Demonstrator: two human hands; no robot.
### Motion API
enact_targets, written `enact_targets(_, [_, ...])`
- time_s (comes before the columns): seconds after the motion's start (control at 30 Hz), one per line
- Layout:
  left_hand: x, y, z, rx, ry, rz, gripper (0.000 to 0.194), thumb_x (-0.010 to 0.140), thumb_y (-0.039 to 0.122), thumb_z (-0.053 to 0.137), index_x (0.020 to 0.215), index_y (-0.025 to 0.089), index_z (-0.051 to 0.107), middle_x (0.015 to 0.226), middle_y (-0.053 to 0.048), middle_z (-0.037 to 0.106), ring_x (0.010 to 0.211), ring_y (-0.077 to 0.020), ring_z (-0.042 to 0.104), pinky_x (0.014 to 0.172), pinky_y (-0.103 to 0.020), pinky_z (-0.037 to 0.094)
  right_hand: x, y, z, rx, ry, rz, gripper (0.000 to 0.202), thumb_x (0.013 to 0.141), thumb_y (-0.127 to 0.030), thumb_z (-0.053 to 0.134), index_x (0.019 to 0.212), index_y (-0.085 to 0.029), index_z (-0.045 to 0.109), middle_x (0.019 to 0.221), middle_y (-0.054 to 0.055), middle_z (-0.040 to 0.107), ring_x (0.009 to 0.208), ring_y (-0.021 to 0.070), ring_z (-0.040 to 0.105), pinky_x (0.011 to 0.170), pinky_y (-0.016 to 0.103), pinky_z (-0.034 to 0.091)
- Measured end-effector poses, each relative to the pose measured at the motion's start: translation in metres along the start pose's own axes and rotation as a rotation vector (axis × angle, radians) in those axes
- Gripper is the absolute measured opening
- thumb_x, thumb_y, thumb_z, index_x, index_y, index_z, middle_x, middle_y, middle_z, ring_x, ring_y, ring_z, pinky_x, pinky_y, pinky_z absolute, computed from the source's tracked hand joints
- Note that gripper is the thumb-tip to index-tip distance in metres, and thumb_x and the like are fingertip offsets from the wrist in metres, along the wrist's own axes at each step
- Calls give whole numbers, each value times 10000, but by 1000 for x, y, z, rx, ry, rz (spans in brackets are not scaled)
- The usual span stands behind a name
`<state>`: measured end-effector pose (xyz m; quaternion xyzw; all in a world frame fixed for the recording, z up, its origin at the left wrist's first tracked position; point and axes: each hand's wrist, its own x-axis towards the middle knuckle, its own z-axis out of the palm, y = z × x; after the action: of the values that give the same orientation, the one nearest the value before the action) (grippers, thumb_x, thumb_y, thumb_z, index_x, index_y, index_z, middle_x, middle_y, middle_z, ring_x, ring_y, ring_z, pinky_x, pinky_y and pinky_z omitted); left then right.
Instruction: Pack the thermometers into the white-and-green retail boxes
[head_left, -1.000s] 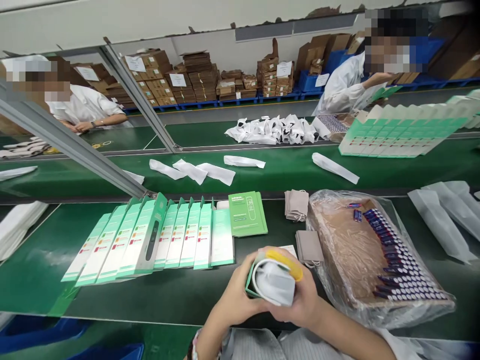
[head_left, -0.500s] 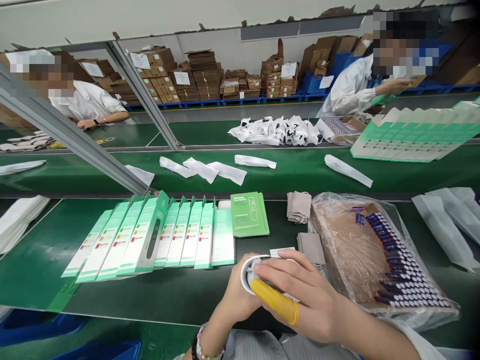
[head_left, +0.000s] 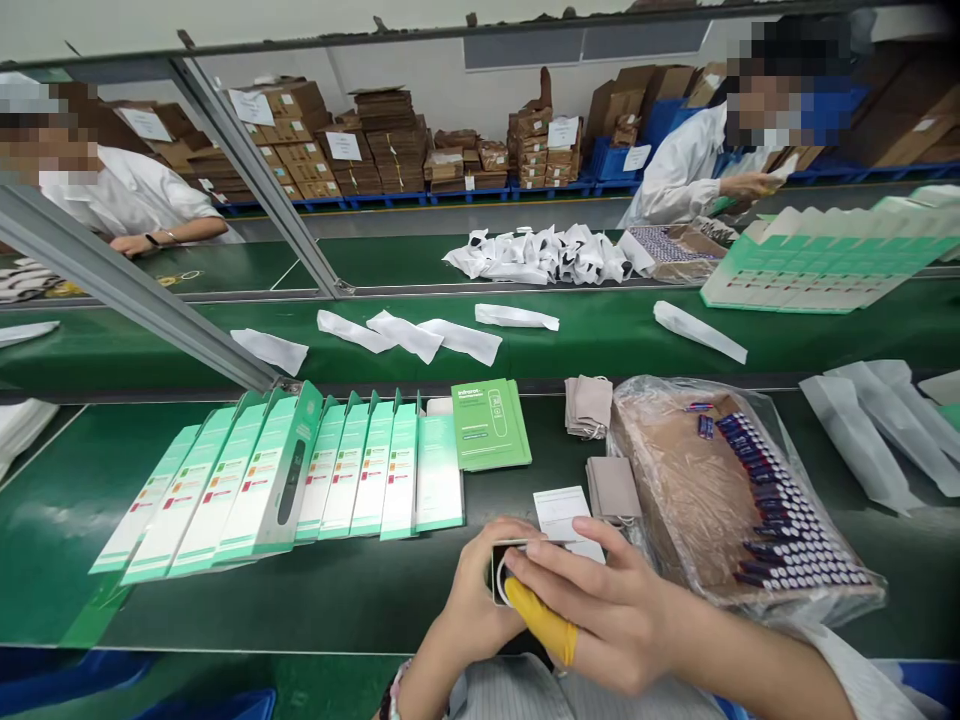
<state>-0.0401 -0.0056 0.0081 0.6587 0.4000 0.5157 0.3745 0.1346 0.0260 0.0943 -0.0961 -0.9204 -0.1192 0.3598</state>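
My left hand (head_left: 480, 585) is wrapped round a small open-ended box (head_left: 496, 562), its opening turned up toward me. Inside that opening shows the rim of a white rounded object (head_left: 504, 580); most of it is hidden by fingers. My right hand (head_left: 592, 600) lies over the same end, its fingertips at the opening, a yellow finger cot (head_left: 541, 618) on one finger. Just beyond the hands are white printed cards (head_left: 561, 512). Grey-beige cloth pouches (head_left: 613, 488) lie beside them.
Left stand white-and-green thermometer boxes (head_left: 255, 480) and green booklets (head_left: 491, 422). A plastic-lined carton of batteries (head_left: 675, 500) is on the right. White sleeves (head_left: 465, 340) lie on the raised green belt (head_left: 585, 350). Across it, two co-workers (head_left: 675, 170) sit; a metal post (head_left: 255, 170) slants at left.
The end in my hands showed a white round rim with grey inside; now a squared box edge surrounds it. The cards show more clearly. The view has shifted slightly.
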Motion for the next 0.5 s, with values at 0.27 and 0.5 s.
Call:
enact_targets(0.27, [-2,0,-2,-25,-18,-59,419,753,248,758,1138,239,592,1078,-60,686,975,-244,685,853,-368,578,-12,-23,17,-24,-18,202,245,920,-151,499,828,-209,718,1073,58,768,1360,214,471,1225,573,42])
enact_targets(0.5, [-4,-12,1,-157,-28,0,473,773,323,791,1167,296,530,1125,-59,691,1049,-259,677,866,-386,580,-56,15,-21,-44,15,420,267,906,-171,493,1102,-228,665,1126,58,741,1214,230,589,1163,508,323])
